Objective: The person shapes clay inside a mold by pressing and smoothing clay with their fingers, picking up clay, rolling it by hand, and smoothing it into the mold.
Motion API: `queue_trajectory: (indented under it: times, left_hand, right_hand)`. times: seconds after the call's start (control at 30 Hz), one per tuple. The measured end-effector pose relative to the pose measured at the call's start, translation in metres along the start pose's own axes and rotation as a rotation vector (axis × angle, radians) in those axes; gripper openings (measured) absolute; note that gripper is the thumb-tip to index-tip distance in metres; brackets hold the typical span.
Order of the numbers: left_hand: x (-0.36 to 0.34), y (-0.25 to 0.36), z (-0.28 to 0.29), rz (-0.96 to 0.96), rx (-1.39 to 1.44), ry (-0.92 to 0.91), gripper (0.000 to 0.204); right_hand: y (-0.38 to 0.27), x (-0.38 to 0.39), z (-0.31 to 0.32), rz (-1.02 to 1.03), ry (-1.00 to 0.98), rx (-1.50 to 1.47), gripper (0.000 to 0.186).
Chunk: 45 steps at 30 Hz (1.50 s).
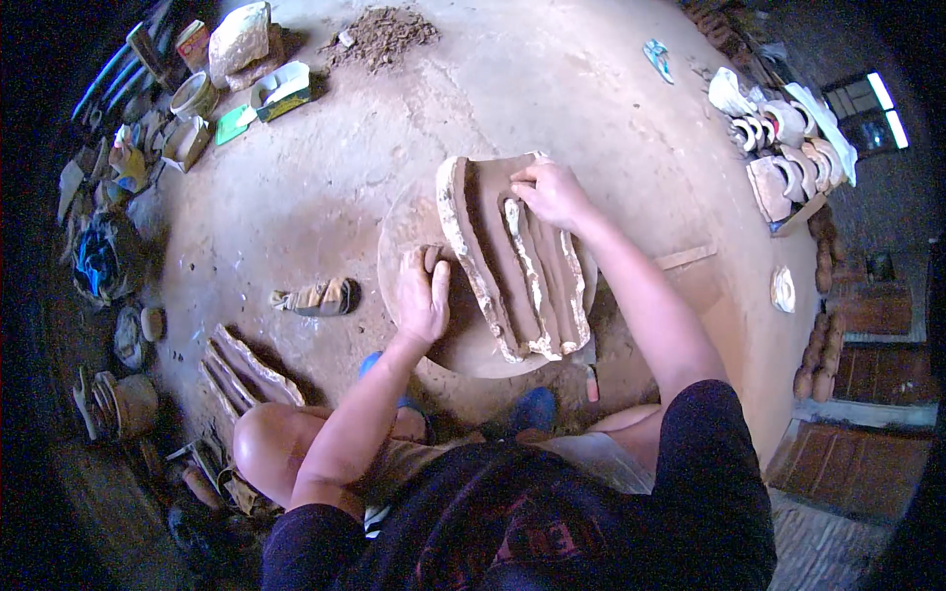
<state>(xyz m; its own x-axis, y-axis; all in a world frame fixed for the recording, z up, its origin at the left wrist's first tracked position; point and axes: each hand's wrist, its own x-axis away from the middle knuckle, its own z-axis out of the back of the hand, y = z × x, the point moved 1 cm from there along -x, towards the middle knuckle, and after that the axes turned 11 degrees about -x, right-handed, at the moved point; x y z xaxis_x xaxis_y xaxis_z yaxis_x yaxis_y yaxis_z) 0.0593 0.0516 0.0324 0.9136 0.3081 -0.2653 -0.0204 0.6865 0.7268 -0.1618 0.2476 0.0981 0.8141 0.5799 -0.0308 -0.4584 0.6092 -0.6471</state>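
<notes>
So the main piece is a grooved mould [537, 261], brown in the channels with rough whitish ridges, sitting on a round board [406, 222] down on the floor [296, 187]. The right hand [549, 195] is at the mould's far end, fingers bunched together with the tips on it; can't tell if anything's pinched between them. The left hand [424, 300] is just off the mould's left side, over the board, fingers curled and thumb loose. There's a brown bit by those fingertips, but I can't tell if it's actually gripped.

It's pretty cluttered around there tbh. The right forearm crosses over the mould's right side and hides some of the board. Just past the mould's near end there's a small tool with an orange handle [592, 384], plus a blue shoe [534, 409]. A flat wooden strip [687, 258] lies to the mould's right. Left of the mould is a tan-and-dark bundle [317, 297], and a second grooved piece [251, 369] is nearer the person's knee. Well beyond the mould: a brown crumbly heap [384, 39], and off to its far right a stack of curved pieces [798, 167].
</notes>
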Motion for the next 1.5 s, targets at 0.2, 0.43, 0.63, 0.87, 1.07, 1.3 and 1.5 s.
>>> queue_trajectory:
  times: [0.2,0.43,0.63,0.87,1.07,1.3,1.5]
  left_hand:
    - [0.006,0.005,-0.007,0.042,-0.012,0.008,0.036]
    - [0.009,0.002,-0.01,0.045,-0.041,0.013,0.036]
    - [0.01,0.004,-0.01,0.057,-0.052,-0.023,0.037]
    - [0.011,0.007,-0.01,0.054,-0.041,-0.051,0.036]
    - [0.014,0.006,-0.011,0.083,-0.102,-0.023,0.033]
    - [0.014,0.01,-0.011,0.028,-0.071,0.01,0.032]
    - [0.012,0.005,-0.013,0.023,-0.095,0.0,0.033]
  right_hand:
    - [0.008,0.013,-0.012,-0.009,-0.018,-0.018,0.031]
    - [0.004,0.01,-0.013,-0.572,-0.034,-0.292,0.039]
    - [0.001,0.043,-0.041,-0.236,0.227,-0.003,0.034]
    - [0.007,0.038,-0.03,-0.646,0.129,-0.357,0.036]
    - [-0.016,0.067,-0.044,-0.169,0.307,0.065,0.03]
    - [-0.012,0.069,-0.031,-0.557,0.171,-0.324,0.03]
    - [-0.012,0.093,-0.042,-0.16,0.296,0.016,0.028]
